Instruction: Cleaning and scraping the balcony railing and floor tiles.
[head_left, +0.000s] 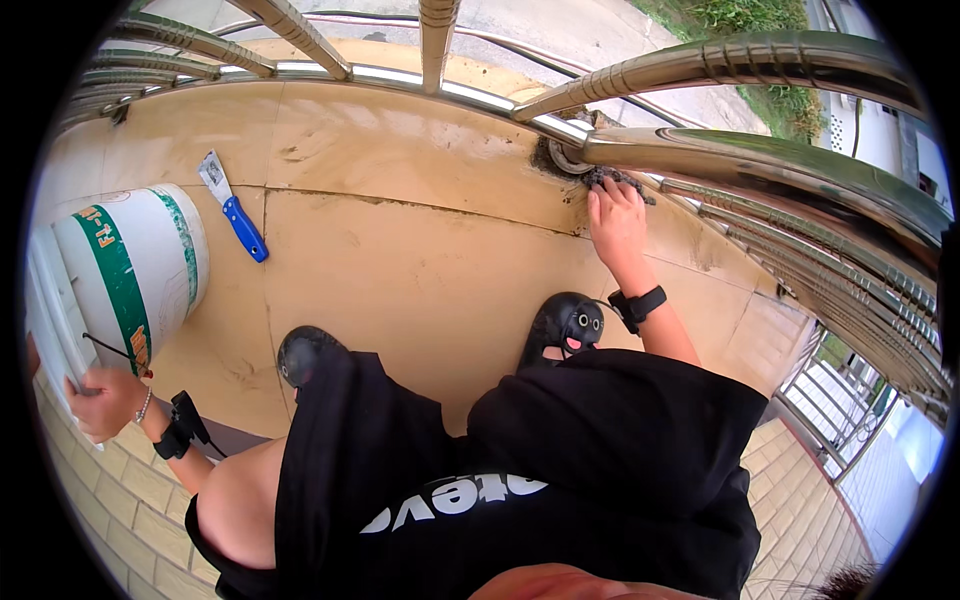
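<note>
At the left edge, my left hand (105, 405) grips the rim of a white plastic bucket (161, 266) with green bands. The bucket is tilted in the view, and its inside is hidden. My right hand (619, 217) reaches to the foot of a metal railing post (645, 146). Its fingertips press into a dark grey, lumpy mass (637, 187) beside the post's round base flange (566, 159); whether this is mortar or a scouring pad I cannot tell. A putty knife (244, 229) with a blue handle lies on the tan tiles (405, 255), right of the bucket.
Polished metal railings (439, 45) run along the far edge and down the right side. Hoses or cables (517, 49) lie on the concrete beyond. My black shoes (566, 322) stand on the tiles. A brick-patterned tiled surface (127, 495) shows at lower left.
</note>
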